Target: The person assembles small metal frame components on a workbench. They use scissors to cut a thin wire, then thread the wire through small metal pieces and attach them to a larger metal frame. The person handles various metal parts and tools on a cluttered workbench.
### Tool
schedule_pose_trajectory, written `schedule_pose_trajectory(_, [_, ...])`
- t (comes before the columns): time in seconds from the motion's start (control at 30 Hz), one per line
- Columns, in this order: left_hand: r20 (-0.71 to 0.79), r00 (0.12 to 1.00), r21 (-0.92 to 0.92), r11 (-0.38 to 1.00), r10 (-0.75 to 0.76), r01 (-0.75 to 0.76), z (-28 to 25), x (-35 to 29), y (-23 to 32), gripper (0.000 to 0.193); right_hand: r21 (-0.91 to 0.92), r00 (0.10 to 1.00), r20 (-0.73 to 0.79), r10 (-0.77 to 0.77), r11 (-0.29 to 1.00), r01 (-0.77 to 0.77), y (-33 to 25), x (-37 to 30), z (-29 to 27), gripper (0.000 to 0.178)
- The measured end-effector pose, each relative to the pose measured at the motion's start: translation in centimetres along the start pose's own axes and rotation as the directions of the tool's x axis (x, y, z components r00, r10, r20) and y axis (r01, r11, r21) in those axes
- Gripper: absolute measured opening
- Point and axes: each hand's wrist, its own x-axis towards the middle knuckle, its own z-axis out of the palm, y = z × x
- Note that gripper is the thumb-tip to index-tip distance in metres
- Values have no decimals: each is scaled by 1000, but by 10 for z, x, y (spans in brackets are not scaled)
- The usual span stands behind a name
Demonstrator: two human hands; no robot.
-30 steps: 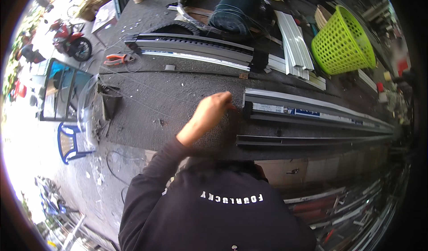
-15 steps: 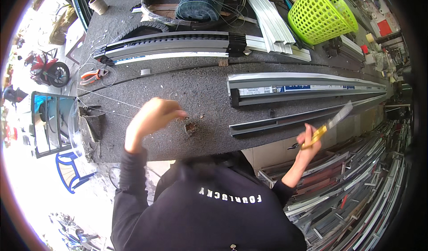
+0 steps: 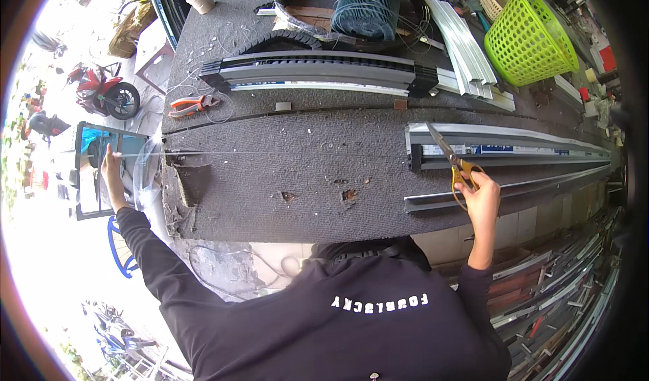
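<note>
My right hand (image 3: 481, 198) is closed on scissors (image 3: 457, 164) with gold-coloured handles, held over the near metal profiles. Their blades point up and to the left and look nearly closed. My left hand (image 3: 111, 171) reaches out past the table's left end. Its fingers seem pinched on a thin pale cord (image 3: 257, 153), which stretches straight across the table toward the profiles; its right end is hard to make out. Below the blades lie a wide grey profile (image 3: 487, 158) with a black end piece and a narrow profile (image 3: 466, 197).
Orange-handled pliers (image 3: 193, 105) lie at the left beside loose wire. Behind are bundled grey rails (image 3: 318, 70), a dark green mesh roll (image 3: 365, 16), white metal strips (image 3: 463, 50) and a lime basket (image 3: 527, 39). The table's grey carpet (image 3: 284, 171) is torn at its left corner.
My left hand has swung left from over the table to beyond its end. The scissors have turned from pointing right to pointing up-left. The whole view has shifted.
</note>
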Motion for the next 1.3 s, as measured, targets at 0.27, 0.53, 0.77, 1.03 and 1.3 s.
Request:
schedule_pose_trajectory(0.27, [-76,838,-366,797,-541,481,-89,-122,-175,46,71,993,-34,110,992,-107,8,-4,2,22])
schedule_pose_trajectory(0.53, [-348,924,74,978,-157,194,-156,-269,-178,55,180,987,-125,103,980,-80,32,51,-7,22])
schedule_pose_trajectory(0.77, [-759,627,26,953,-177,301,-199,-313,-21,40,406,975,-152,162,910,-88,-2,37,7,22])
schedule_pose_trajectory(1.03, [-830,514,-36,940,-217,340,-190,-470,29,43,749,684,316,-657,616,245,-92,-76,56,29])
schedule_pose_trajectory(1.3, [-835,545,124,938,-78,323,-217,-621,36,17,618,509,201,-837,512,597,-62,-133,102,23])
